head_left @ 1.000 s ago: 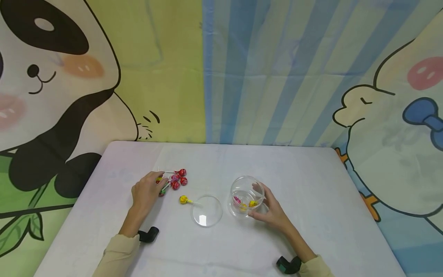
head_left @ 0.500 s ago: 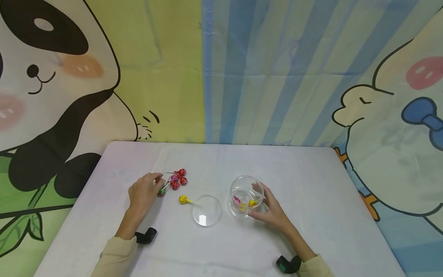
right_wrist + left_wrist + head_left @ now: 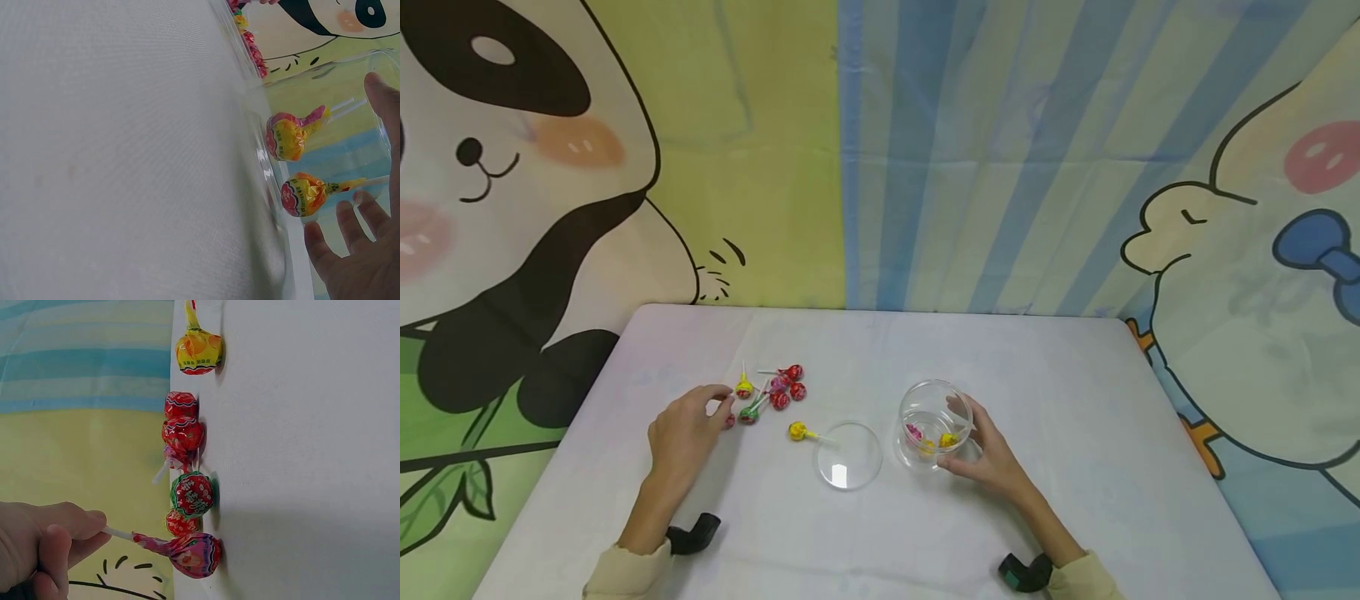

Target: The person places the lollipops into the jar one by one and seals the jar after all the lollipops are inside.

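Observation:
By the tip of its white stick, my left hand [image 3: 685, 433] pinches a pink-purple lollipop [image 3: 195, 555]. Its wrapped head hangs close to the white table surface at the left edge of a lollipop group. My right hand [image 3: 988, 450] grips the side of a clear round jar [image 3: 934, 402] that stands on the table, thumb and fingers spread around its wall. Inside the jar, a yellow-orange lollipop [image 3: 304, 195] and a pink-and-yellow pair [image 3: 287, 137] rest with sticks slanting up.
Beside my left hand lie a green lollipop [image 3: 748, 414], a yellow one [image 3: 744, 387] and several red ones [image 3: 780, 401]. A clear round lid [image 3: 848, 458] lies mid-table, with the stick of a yellow lollipop [image 3: 797, 431] at its edge. A printed curtain [image 3: 985, 167] hangs behind.
My left hand has moved left and nearer to me, uncovering the yellow and green lollipops, and the pink-purple lollipop now shows at its fingertips. The right hand and jar stay still.

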`<state>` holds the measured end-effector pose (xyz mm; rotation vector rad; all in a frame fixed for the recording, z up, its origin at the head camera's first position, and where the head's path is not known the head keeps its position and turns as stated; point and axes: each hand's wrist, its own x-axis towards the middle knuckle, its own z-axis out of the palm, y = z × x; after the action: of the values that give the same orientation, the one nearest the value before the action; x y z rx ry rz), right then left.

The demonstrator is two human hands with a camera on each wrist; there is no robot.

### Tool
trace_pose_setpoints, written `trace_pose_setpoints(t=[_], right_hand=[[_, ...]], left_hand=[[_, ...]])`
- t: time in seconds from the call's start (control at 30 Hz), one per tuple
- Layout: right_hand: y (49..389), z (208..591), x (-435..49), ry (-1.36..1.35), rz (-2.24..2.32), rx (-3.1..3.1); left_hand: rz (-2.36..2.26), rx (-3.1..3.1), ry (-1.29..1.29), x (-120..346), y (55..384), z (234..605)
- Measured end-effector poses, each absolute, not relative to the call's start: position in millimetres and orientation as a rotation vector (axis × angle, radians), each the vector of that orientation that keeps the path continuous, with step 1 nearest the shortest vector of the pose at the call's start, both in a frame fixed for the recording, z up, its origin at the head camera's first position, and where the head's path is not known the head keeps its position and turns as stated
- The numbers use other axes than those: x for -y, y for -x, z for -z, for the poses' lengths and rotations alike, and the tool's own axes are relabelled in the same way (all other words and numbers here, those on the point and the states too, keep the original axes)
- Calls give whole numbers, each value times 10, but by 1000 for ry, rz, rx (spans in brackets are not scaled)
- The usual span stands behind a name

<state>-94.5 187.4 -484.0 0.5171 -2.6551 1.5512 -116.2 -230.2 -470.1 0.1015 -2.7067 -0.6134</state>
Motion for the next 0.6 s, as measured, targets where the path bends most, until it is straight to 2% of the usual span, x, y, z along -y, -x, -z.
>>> trace_pose_setpoints(t=[0.3, 0.6], right_hand=[[945, 4834, -1886, -504, -1560, 2664], [966, 4846, -1890, -525, -1591, 2650]], left_hand=[[591, 2711, -219, 2424, 848, 4676], [609, 2780, -301, 2487, 746, 4736]])
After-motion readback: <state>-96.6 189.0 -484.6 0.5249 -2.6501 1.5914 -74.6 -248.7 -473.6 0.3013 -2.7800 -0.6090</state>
